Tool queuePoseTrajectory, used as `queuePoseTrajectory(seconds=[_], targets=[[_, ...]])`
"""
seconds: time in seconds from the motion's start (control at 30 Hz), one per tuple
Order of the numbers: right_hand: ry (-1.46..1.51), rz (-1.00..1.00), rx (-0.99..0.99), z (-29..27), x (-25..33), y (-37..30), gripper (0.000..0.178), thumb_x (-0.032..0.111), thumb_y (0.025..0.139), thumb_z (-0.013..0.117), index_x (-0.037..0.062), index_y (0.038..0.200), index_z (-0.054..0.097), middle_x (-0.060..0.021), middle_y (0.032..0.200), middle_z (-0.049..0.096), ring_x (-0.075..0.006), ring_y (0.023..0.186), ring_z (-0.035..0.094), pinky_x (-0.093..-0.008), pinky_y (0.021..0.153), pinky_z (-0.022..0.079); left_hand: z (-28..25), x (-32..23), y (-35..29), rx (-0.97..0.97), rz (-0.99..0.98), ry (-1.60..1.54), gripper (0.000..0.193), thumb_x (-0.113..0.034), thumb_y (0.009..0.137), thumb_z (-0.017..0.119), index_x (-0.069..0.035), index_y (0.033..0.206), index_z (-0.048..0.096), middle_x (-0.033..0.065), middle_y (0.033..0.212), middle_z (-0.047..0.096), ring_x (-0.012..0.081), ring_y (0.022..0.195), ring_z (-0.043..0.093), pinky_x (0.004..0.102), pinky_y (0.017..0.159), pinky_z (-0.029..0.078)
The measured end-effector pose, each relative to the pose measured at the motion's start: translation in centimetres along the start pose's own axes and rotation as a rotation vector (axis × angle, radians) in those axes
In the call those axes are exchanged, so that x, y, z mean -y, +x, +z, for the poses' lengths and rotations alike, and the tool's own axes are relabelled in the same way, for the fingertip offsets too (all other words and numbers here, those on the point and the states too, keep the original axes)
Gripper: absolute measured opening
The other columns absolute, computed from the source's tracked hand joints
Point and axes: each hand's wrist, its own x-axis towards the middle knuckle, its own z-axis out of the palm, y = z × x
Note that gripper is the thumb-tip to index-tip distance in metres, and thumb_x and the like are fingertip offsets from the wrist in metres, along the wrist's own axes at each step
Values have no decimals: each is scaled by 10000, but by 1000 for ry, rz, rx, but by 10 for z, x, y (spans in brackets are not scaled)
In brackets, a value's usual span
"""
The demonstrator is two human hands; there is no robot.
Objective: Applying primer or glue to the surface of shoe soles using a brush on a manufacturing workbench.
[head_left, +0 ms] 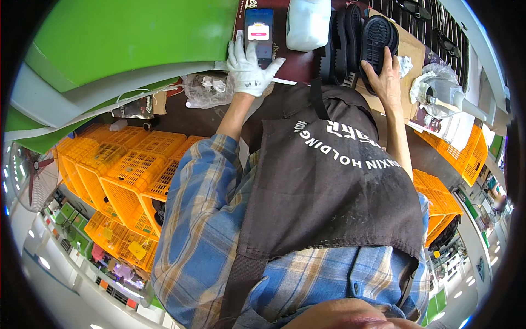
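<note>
A black sole (pixel 377 38) was touched by the bare right hand (pixel 387 82) near the surface's (pixel 298 66) near edge, thumb and fingers set apart on it; whether it was gripped could not be told. The gloved left hand (pixel 249 71) was spread at the near end of a phone (pixel 259 50). Between the hands, more soles (pixel 341 46) were lined up beside a white jug (pixel 308 24).

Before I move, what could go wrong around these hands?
The gloved left hand is spread at the phone's lower end, so a sideways sweep might push the phone.
The right hand is at the near end of a black sole; pulling it might disturb the other soles close by.
The white jug stands beside those soles and could get knocked.
</note>
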Motion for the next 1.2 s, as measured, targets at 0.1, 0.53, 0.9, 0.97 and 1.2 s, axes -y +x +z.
queuePoseTrajectory(seconds=[0.1,0.53,0.9,0.97,1.2], targets=[[3,-6,-6,1,-1,1,830,545,783,616,69,1391,310,-358,1345,308,-492,1229,366,-502,979,381,-8,3,-20,66,2,7,807,-627,678,654,-15,1178,490,242,1327,340,441,1235,290,589,972,268],[-5,-9,1,0,0,0,823,537,785,617,53,1382,323,-372,1329,318,-503,1219,374,-507,967,393,-10,2,-35,83,103,69,649,-608,716,623,-123,1141,553,241,1281,378,448,1186,350,565,890,346],[5,-7,-14,1,-4,0,802,519,794,612,63,1387,322,-362,1334,323,-492,1229,370,-496,975,392,-13,4,-35,60,72,42,663,-578,727,634,-96,1169,529,237,1288,377,446,1201,333,566,912,334],[46,-31,-26,1,-8,1,751,473,805,617,80,1381,339,-358,1308,362,-469,1211,407,-467,964,408,-12,6,-35,10,50,26,689,-565,724,648,-78,1191,508,237,1286,373,446,1204,331,569,920,324],[198,120,-27,7,-23,6,522,325,848,587,201,1333,438,-291,1158,527,-423,1042,546,-447,886,447,-20,13,-32,35,38,-38,703,-540,733,656,-21,1179,494,246,1268,379,433,1196,344,554,932,321]])
